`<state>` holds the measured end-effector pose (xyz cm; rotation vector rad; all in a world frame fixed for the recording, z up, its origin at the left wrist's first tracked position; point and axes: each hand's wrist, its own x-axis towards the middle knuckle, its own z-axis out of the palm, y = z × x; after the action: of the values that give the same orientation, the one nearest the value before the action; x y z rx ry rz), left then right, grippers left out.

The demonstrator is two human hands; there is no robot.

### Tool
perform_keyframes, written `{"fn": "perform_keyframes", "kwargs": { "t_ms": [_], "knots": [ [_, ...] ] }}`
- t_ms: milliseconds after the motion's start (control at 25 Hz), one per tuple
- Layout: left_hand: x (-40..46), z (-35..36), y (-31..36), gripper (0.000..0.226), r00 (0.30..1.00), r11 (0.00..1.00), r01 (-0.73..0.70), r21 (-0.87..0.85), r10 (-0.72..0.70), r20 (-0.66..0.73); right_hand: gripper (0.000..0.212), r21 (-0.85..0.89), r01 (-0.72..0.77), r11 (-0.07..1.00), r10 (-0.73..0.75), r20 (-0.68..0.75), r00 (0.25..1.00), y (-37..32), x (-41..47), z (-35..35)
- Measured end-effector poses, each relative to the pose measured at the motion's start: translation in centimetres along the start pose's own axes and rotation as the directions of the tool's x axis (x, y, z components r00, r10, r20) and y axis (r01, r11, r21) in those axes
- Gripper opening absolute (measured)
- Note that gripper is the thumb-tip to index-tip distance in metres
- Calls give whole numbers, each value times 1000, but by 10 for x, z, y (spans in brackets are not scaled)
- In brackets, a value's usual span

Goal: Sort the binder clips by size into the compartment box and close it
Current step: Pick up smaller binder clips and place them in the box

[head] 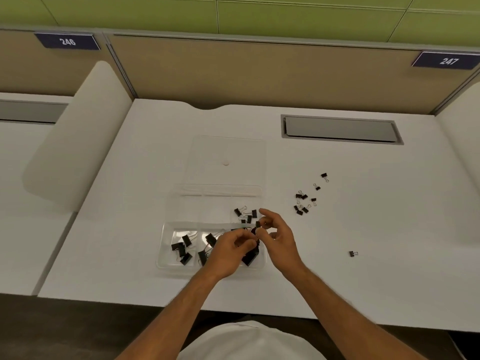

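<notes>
Head camera looks down on a white desk (117, 255) where a clear plastic box (166, 245) lies open, its flat lid (228, 152) folded back and resting on the desk behind it. Two rows of compartments can be seen in the box. Its near row holds larger black clips: one group in the left compartment (181, 249) and another in the middle compartment (206, 246). A big clip (250, 257) lies in the near right compartment, partly hidden by the hands. Smaller clips (245, 214) lie in the far right compartment.

Both hands meet over the right side of the box. The left hand (228, 252) has its fingers curled, and the fingertips pinch something small and dark — I cannot tell exactly which clip it is. The right hand (276, 235) is just beside it, thumb and bent fingers closing on a small clip (257, 226), while its forefinger points up and away.

On the desk to the right of the box, well apart from it, a loose heap of tiny clips (302, 202) is scattered. One single clip (353, 253) lies alone, nearer to the desk edge. A grey cable hatch (340, 129) is set in the desk at the back, and the partition above it bears a number plate 247 (448, 60).
</notes>
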<state>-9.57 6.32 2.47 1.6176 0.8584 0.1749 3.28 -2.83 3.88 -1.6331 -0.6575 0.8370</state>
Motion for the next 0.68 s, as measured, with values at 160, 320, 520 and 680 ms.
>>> {"fn": "perform_keyframes", "kwargs": {
  "t_ms": [160,320,520,680],
  "knots": [
    [-2,-22,-3,12,1000,997,7,-81,-7,3,37,30,-36,999,35,18,999,3,-2,18],
    [7,-33,0,15,994,994,36,-104,-26,104,36,96,-65,993,61,41,997,-4,3,28],
    [8,-46,-1,14,998,997,22,-72,-18,59,34,78,-99,992,95,47,994,-1,2,36],
    [20,-62,-5,15,999,997,46,69,-47,12,31,43,-117,992,119,-51,992,5,1,30]
  ]
}}
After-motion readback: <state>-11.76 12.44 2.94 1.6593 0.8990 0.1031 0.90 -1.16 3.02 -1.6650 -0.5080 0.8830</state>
